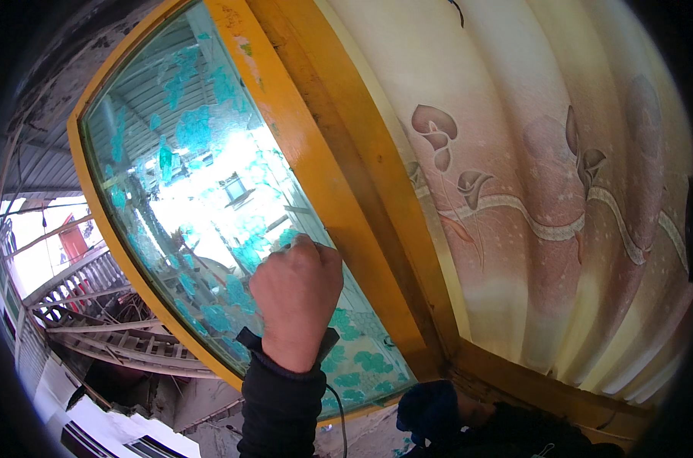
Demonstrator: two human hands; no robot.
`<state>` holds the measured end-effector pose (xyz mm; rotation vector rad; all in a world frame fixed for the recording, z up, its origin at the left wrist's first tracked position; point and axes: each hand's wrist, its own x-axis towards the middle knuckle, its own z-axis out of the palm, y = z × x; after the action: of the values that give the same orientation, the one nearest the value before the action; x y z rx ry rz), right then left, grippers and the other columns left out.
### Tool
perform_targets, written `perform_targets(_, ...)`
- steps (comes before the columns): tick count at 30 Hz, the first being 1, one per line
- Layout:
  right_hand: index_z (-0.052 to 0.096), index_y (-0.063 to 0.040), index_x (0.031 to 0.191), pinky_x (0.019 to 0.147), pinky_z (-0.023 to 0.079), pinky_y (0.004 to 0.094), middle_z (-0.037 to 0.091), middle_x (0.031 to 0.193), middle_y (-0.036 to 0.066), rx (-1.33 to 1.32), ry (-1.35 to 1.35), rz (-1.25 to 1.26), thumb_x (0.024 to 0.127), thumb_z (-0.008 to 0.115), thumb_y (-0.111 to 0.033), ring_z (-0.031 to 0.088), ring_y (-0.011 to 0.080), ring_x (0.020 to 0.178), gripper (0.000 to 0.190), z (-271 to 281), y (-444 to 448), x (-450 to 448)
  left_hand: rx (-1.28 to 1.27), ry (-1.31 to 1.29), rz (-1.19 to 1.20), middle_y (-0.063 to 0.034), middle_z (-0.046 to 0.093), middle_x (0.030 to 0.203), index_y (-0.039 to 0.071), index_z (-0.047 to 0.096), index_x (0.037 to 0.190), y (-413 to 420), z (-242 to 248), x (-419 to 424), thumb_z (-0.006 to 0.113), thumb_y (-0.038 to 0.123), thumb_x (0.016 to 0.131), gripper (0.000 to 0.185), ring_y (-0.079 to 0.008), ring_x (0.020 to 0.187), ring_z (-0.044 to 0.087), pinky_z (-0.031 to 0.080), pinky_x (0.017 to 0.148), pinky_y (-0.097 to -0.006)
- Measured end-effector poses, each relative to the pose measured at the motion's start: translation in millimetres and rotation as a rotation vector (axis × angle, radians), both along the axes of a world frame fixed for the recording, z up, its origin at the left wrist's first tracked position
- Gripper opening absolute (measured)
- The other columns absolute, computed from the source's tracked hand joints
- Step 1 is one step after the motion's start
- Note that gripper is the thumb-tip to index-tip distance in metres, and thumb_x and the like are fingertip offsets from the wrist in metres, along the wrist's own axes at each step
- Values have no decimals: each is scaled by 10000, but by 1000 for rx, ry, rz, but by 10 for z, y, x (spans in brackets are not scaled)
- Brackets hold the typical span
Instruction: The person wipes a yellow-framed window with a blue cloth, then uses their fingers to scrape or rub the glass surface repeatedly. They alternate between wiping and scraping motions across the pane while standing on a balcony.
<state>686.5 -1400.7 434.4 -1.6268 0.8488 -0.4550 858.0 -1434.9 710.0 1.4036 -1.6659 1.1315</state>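
My left hand [297, 292] is curled into a fist in front of the glass pane [226, 166] of a yellow-painted window sash. Its fingers face away, so anything inside them is hidden. A black band [249, 340] circles that wrist. Patches of torn teal film [194, 127] with a leaf-like pattern cling to the pane, densest low down near the corner. At the bottom right, my right hand [472, 407], mostly in shadow, holds a dark blue cloth [429, 407] beside the frame's lower corner.
A patterned curtain [506, 229] hangs right of the yellow window frame [346, 160]. Beyond the sash, outside, are a wooden ladder [134, 349], a balustrade [83, 275] and a corrugated roof [43, 166]. A black cable [342, 409] trails from my left wrist.
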Motion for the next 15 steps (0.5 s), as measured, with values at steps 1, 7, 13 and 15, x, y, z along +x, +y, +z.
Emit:
perform_targets(1, 706, -81, 1293, 1090, 536, 393, 711, 1283, 113, 7, 40, 11, 956, 812, -238, 672, 231, 1189, 387, 43, 1, 2, 36, 43, 2, -209, 660, 637, 4, 707, 760, 1, -5, -3, 679, 160, 878, 198, -386, 570, 680, 537, 530, -442)
perform_targets(7, 701, -90, 1305, 1161, 487, 440, 681, 1344, 131, -113, 123, 75, 949, 814, -242, 629, 270, 1278, 404, 90, 8, -11, 43, 179, -189, -204, 681, 673, 8, 728, 800, -34, -69, 91, 699, 130, 868, 142, -383, 596, 693, 547, 558, -420)
perform_targets(13, 710, -84, 1261, 1109, 508, 430, 689, 1302, 131, -224, 1, 139, 928, 824, -227, 643, 265, 1237, 380, -123, -38, -41, 110, 387, -390, -183, 680, 667, -4, 732, 851, 73, -267, 338, 707, 71, 864, 81, -320, 590, 712, 538, 569, -367)
perform_targets(15, 717, -76, 1225, 1064, 523, 423, 694, 1270, 132, -238, -64, 182, 916, 830, -229, 653, 262, 1201, 363, -187, -78, -49, 139, 463, -432, -172, 673, 655, -14, 730, 856, 141, -373, 433, 700, 58, 868, 79, -277, 576, 711, 530, 570, -351)
